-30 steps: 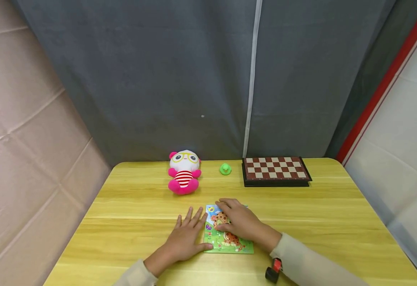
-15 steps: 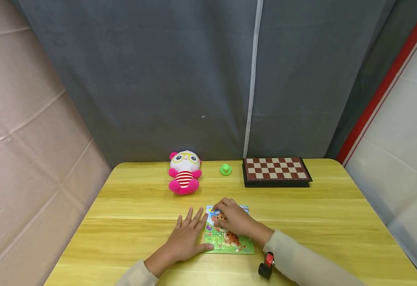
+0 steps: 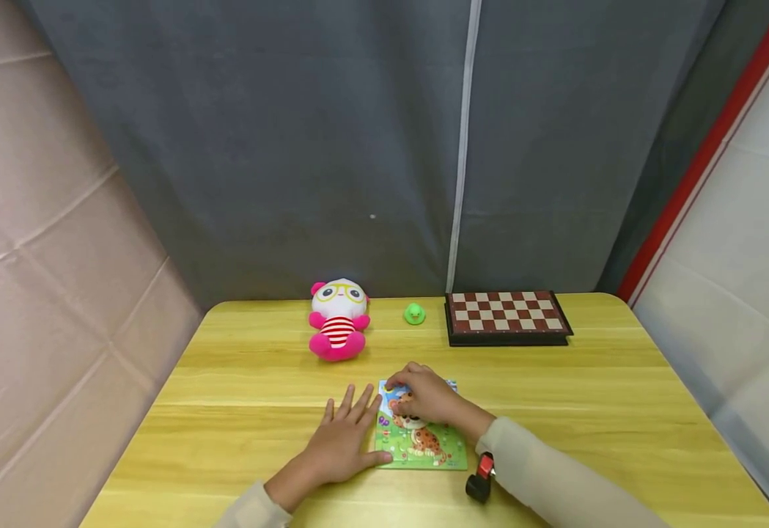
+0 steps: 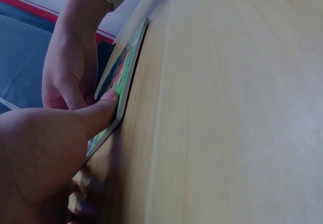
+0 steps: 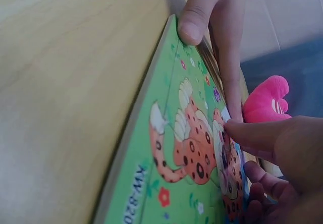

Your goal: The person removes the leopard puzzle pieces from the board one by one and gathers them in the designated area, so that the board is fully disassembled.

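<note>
A jigsaw puzzle board (image 3: pixel 417 458) lies flat on the wooden table, printed with a spotted leopard cub on green grass. My left hand (image 3: pixel 339 446) rests beside its left edge, fingers spread, with the thumb on the near-left corner. Across the board's upper part reaches my right hand (image 3: pixel 427 396). In the right wrist view its thumb (image 5: pixel 252 133) comes down at the cub's head, and the other fingers bend toward the far edge of the puzzle (image 5: pixel 171 183). Whether they pinch a piece I cannot tell. The left wrist view shows the left thumb (image 4: pixel 101 114) pressing the board's rim.
Behind the puzzle sit a pink and white panda plush (image 3: pixel 339 323), a small green rubber duck (image 3: pixel 414 314) and a folded chessboard (image 3: pixel 508 319). A grey curtain (image 3: pixel 292 147) hangs at the table's back edge. A black and red device (image 3: pixel 481 477) hangs from the right wrist.
The right hand has slid left over the board, and its fingers are more bent. More of the puzzle's right side shows. The left hand has stayed in place.
</note>
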Demonstrator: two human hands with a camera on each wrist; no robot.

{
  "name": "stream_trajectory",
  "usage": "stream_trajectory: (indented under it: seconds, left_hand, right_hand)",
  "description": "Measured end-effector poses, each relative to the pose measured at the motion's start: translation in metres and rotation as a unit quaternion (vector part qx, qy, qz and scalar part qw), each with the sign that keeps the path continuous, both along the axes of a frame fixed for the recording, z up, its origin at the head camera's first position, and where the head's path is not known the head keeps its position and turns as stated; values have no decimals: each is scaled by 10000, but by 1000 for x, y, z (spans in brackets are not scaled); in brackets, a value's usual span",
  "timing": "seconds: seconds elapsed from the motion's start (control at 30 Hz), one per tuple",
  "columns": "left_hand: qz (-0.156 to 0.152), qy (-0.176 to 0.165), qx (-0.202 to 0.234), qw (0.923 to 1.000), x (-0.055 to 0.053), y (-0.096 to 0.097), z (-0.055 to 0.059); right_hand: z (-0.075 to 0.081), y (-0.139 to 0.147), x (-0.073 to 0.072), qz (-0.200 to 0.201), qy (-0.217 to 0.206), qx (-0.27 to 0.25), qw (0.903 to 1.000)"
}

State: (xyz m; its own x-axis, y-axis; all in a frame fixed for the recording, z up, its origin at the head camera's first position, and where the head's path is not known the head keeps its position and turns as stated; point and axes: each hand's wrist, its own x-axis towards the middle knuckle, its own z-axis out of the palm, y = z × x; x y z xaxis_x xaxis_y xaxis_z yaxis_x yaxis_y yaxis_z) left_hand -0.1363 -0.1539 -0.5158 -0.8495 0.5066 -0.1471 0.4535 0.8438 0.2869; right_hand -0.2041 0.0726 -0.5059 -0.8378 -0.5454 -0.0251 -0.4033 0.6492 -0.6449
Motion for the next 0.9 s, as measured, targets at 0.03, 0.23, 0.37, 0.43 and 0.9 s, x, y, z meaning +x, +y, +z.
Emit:
stream_trajectory:
  seconds: [0.03, 0.23, 0.37, 0.43, 0.9]
  left_hand:
    - [0, -5, -12, 10000, 0, 0, 0]
    - [-7, -2, -84, 10000, 0, -1, -2]
    - [-19, -25, -97, 9999, 0, -1, -2]
    - [-18, -33, -89, 10000, 0, -1, -2]
    - [-12, -36, -141, 9999, 0, -1, 0]
  right_hand:
    - [1, 0, -1, -12, -56, 20, 10000]
    - [8, -2, -3, 106, -233, 145, 9996]
    - [11, -3, -5, 113, -299, 125, 9994]
    - [11, -4, -6, 63, -357, 96, 9993]
    - [11, -11, -8, -198, -534, 132, 9983]
